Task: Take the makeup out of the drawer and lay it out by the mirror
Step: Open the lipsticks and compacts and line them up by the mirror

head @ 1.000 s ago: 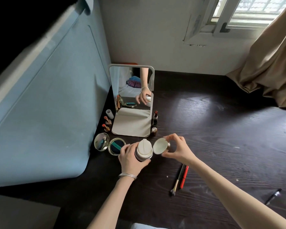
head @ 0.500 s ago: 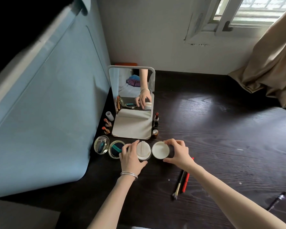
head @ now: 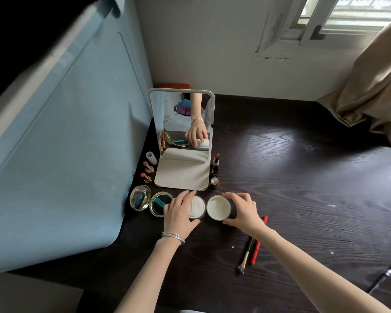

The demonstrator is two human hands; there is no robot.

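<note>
Near the left edge of the dark table (head: 303, 177), just in front of the mirror (head: 182, 141), the head view shows both hands low on the wood. The left hand (head: 178, 216) curls its fingers round a round jar with a white puff on top (head: 197, 207), and the jar stands on the table, touching the mirror's flat foot or just short of it. The right hand (head: 242, 211) pinches the jar's lid (head: 218, 207) between thumb and fingers; the lid lies face up, right beside the jar, on its right. To the left of the jar sits an open compact (head: 149, 201), both round halves flat. Three small lipsticks (head: 148, 170) stand along the mirror's left side, and a dark lipstick (head: 215, 164) with a little bottle (head: 214, 182) stands on its right side. A brush (head: 246, 254) and a red pencil (head: 257, 242) lie side by side nearer the front edge, long ways pointing from the right wrist back toward the person. They lie right under the right arm, so I think the right hand is the nearer one to fetch them once it lets go of the lid. A black pen-like thing (head: 382, 277) lies far off near the front right corner. No drawer can be seen.
</note>
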